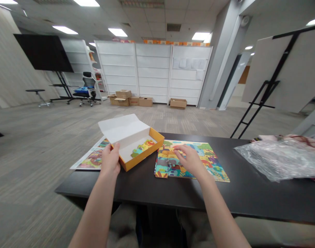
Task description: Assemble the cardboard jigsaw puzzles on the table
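Observation:
My left hand (111, 160) grips the left end of a yellow box (142, 156), thumb at the rim and fingers wrapped beneath. The box is tilted, its white lid flap (122, 127) folded back. Inside lie several colourful puzzle pieces (143, 147), mostly green and yellow. To the right, a bright animal jigsaw puzzle (209, 162) lies on the black table, with visible seams at its left part. Over its middle hovers my right hand (189, 158), palm down, fingers bent, thumb and index apart; nothing shows between them. Whether its fingertips touch the puzzle I cannot tell.
A printed picture sheet (91, 159) lies on the table (157, 189) behind my left hand. Clear plastic wrapping (278, 158) covers the table's right end. Beyond stand a board on a black stand (268, 82), cardboard boxes (123, 98), a chair (87, 88) and white shelving (152, 70).

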`<state>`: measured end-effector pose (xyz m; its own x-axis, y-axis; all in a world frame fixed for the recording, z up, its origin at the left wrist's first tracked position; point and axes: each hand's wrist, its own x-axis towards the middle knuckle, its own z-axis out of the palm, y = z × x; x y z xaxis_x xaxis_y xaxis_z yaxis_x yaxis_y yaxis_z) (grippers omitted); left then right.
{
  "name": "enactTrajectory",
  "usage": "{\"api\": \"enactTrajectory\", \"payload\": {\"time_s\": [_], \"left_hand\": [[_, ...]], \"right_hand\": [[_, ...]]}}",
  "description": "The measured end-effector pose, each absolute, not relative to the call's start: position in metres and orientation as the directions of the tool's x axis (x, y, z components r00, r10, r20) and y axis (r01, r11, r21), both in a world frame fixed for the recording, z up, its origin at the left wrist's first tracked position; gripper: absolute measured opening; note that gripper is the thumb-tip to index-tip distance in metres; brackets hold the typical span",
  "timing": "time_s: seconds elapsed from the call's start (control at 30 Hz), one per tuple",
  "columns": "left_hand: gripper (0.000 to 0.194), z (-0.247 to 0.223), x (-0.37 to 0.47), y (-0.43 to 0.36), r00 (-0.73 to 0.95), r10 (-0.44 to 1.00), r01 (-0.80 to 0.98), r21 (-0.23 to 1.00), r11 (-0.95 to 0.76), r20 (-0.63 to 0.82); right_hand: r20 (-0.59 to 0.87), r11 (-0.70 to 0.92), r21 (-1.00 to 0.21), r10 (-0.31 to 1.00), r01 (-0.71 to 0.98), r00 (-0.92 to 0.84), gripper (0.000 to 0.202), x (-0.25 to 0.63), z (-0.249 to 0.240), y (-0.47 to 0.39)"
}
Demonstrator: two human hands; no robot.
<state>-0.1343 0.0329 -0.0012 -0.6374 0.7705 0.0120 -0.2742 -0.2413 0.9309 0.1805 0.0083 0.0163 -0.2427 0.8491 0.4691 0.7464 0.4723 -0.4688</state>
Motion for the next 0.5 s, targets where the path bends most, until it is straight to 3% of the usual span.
{"api": "enactTrajectory", "payload": {"time_s": [0.07,0.17,0.37,0.5], "left_hand": [[0.009,0.001,-0.140,0.029,-0.654,0.756,-0.273,0.938,-0.213,-0.019],[0.008,0.002,-0.145,0.025,-0.651,0.756,-0.283,0.946,-0.158,-0.069],[0.032,-0.001,-0.154,0.029,-0.679,0.732,-0.218,0.966,-0.140,-0.047],[0.038,-0.011,-0.160,0.036,-0.680,0.732,-0.108,0.983,-0.146,0.034]], "right_hand": [[0.338,0.419,-0.443,0.897,0.793,-0.285,0.019,0.191,0.007,0.008],[0.253,0.397,-0.411,0.914,0.820,-0.316,0.032,0.195,-0.003,0.005],[0.225,0.397,-0.351,0.915,0.848,-0.336,0.031,0.189,-0.002,-0.001],[0.225,0.393,-0.351,0.917,0.850,-0.330,0.028,0.188,-0.001,-0.001]]}}
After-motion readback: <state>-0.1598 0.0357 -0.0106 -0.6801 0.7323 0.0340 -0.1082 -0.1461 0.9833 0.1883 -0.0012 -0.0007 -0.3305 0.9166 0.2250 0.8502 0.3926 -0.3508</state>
